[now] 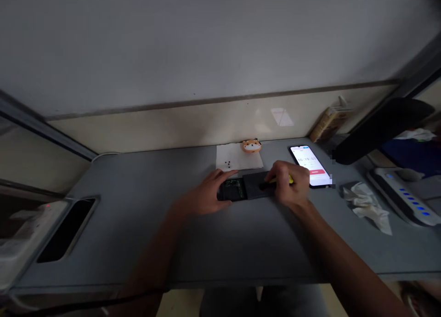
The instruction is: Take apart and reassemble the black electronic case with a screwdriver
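My left hand has its thumb and fingers around the left end of a flat dark electronic device. A green circuit board shows at that end; the rest of the device is a black casing lying flat on the desk. Above the casing's right half, my right hand is closed around a black-and-yellow tool. The fist hides most of the tool, so I cannot tell its exact kind. Just behind the device, several tiny dark pieces, perhaps screws, lie on white paper.
An orange animal-faced case sits on the paper's back edge. To the right are a lit phone showing a timer, crumpled tissue and a power strip. Another dark-screened phone lies at left. A wall closes off the grey desk.
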`<state>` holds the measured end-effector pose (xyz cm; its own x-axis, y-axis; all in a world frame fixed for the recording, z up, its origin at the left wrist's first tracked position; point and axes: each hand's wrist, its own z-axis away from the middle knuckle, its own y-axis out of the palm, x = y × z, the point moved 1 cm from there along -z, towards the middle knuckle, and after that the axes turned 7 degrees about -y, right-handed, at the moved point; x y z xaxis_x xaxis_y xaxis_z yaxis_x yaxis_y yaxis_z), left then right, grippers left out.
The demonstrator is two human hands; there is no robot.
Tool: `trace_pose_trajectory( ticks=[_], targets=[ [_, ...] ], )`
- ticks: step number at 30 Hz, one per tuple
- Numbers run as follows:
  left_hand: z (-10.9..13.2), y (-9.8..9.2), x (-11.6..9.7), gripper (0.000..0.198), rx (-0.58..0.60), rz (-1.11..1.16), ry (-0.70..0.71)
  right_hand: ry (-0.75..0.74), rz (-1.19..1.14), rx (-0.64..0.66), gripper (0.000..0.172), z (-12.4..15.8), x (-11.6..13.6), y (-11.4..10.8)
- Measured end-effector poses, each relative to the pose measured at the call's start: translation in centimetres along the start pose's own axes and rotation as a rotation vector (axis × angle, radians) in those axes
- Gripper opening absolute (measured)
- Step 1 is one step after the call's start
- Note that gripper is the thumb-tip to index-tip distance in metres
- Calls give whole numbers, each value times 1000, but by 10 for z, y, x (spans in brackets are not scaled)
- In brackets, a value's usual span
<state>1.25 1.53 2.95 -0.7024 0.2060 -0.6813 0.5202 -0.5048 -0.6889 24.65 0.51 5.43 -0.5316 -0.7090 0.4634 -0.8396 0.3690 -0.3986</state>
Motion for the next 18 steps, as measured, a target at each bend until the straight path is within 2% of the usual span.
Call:
trace_pose_trajectory(
  ticks=[8,15,18],
  targets=[
    [0,1,1,80,-14,-55,57,109,87,-93,77,-3,-8,-7],
    [-12,24,-4,67,-172,-232,204,93,156,-190,74,0,-13,-12],
    [-19,35,-7,60,-249,-274,233,88,140,-174,72,0,-14,-11]
  ],
)
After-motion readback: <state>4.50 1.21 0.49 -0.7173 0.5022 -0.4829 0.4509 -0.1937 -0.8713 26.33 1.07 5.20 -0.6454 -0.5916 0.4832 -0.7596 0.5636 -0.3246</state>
